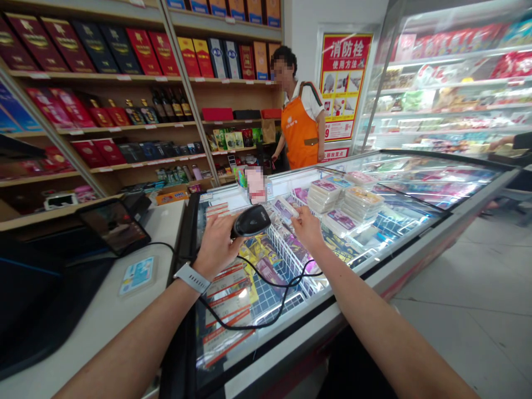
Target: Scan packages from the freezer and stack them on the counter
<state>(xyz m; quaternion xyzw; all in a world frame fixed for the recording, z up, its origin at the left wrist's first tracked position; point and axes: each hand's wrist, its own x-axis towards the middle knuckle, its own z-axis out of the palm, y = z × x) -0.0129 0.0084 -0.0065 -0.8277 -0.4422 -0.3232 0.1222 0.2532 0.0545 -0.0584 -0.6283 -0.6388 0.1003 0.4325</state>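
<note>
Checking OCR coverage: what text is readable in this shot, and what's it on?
"消防栓" on the red wall poster
"使用方法" on the same poster
Too small or blurred to read: the shelf tags, the box labels, the freezer packets

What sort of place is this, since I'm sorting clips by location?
Probably a small grocery or convenience shop: there's a corded handheld barcode scanner in use, a glass-topped chest freezer of packaged goods, and wooden shelves of boxed liquor.
</note>
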